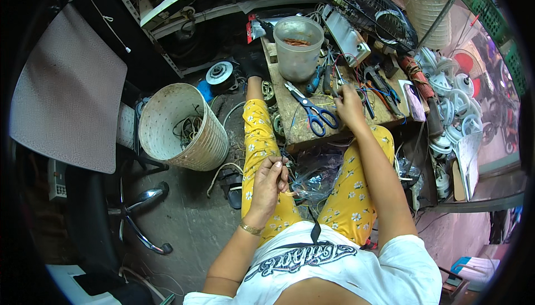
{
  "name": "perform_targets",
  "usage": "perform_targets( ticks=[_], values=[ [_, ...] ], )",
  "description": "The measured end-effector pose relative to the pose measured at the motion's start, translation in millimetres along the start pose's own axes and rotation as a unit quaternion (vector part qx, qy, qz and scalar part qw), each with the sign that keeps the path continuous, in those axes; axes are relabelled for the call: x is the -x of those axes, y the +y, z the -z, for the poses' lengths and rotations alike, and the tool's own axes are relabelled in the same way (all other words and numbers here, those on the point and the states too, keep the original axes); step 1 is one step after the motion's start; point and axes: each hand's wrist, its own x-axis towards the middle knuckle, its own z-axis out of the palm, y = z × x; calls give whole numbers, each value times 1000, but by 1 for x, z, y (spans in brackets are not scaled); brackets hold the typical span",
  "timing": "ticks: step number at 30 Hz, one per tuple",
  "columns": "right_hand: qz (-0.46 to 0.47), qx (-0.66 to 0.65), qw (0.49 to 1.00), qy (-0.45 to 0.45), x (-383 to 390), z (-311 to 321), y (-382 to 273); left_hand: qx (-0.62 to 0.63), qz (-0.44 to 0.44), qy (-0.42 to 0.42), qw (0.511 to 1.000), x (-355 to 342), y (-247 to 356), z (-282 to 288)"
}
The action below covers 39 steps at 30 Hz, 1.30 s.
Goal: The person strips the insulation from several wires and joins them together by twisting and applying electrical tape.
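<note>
My left hand (pixel 271 179) is closed above my lap, fingers pinched together. A thin yellowish strand, perhaps wire (pixel 290 193), shows just below its fingertips. Over the small wooden worktable (pixel 295 129), my right hand (pixel 350 107) curls its fingers down among the hand tools; what it grips is hidden. To its left lie scissors (pixel 313 110) with blue handles. A blue-handled screwdriver (pixel 315 80) is beyond the scissors. Pliers (pixel 383 93) with red and blue handles lie to the right of that hand. A cloudy plastic bucket (pixel 299 51) with copper-coloured pieces inside stands at the table's far left.
A tall whitish bin (pixel 184 129) with wire scraps stands left of my legs, near an office chair (pixel 69 93). A fan cage (pixel 368 9) leans beyond the table. Pale plastic parts (pixel 457 98) pile up at right. A see-through plastic bag (pixel 317 179) lies between my knees.
</note>
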Motion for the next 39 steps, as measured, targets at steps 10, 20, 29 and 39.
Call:
perform_targets(
  ticks=[10,20,29,39],
  values=[
    [-145,-558,787,-220,89,46,-103,-54,-33,-3,998,-3,2,-1],
    [-231,-662,592,-398,80,51,-123,-112,-48,-68,990,0,10,-11],
    [-218,-581,698,-358,71,47,-121,-196,-66,34,978,-11,2,-8],
    [-117,-498,768,-386,87,51,-124,-194,-95,44,975,-16,-1,-10]
  ],
)
